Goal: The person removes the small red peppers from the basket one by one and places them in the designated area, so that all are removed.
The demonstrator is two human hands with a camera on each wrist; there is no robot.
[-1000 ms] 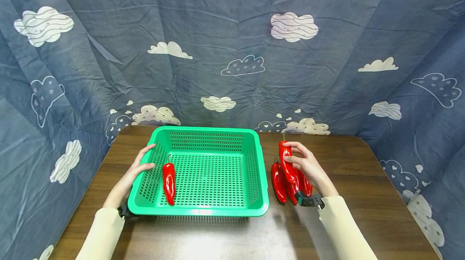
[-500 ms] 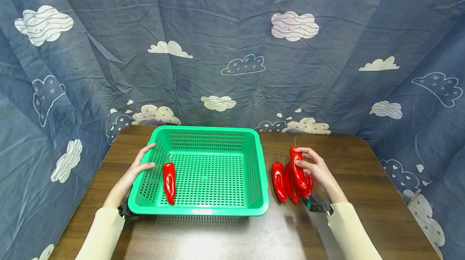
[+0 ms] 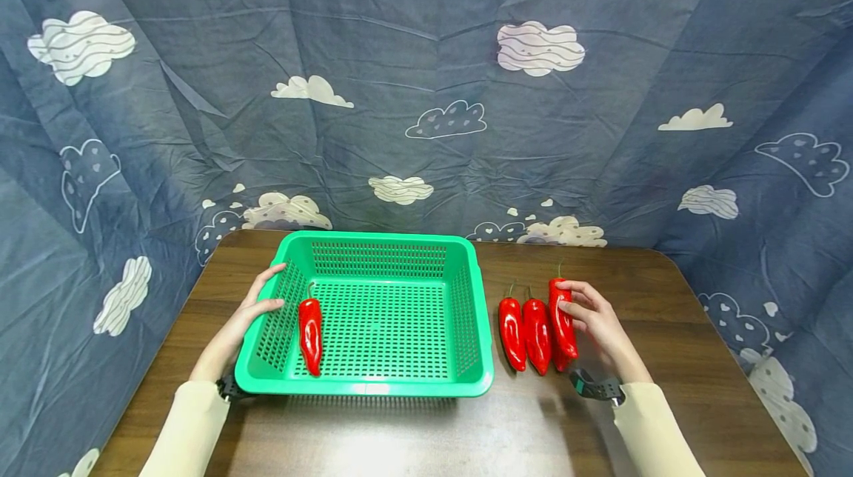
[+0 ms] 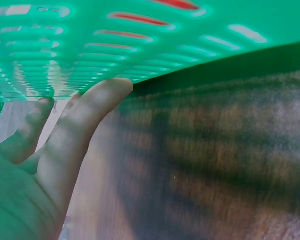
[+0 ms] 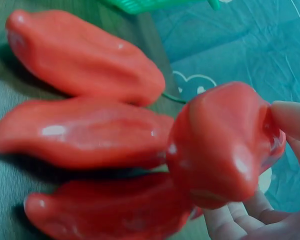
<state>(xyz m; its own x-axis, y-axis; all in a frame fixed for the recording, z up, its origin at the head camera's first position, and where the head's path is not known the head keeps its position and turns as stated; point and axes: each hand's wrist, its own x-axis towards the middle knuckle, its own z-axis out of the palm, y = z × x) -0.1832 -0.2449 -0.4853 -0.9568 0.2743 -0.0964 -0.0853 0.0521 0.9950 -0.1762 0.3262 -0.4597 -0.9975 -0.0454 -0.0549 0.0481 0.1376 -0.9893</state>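
Observation:
My right hand pinches a long red pepper between thumb and fingers, its green stem pointing away from me. In the right wrist view the held pepper is tip-on to the camera, raised over the end of a pepper lying on the table. Two more peppers, one on the left and one in the middle, lie side by side. My left hand touches the left side of a green plastic basket with its fingers extended. Inside the basket, near that side, lies one pepper.
The brown wooden table extends right of the peppers and in front of the basket. A dark blue cloth with cloud prints hangs behind the table and along both sides.
My right hand has moved right and slightly toward me with its pepper, leaving the left and middle peppers uncovered. My left hand and the basket have stayed put.

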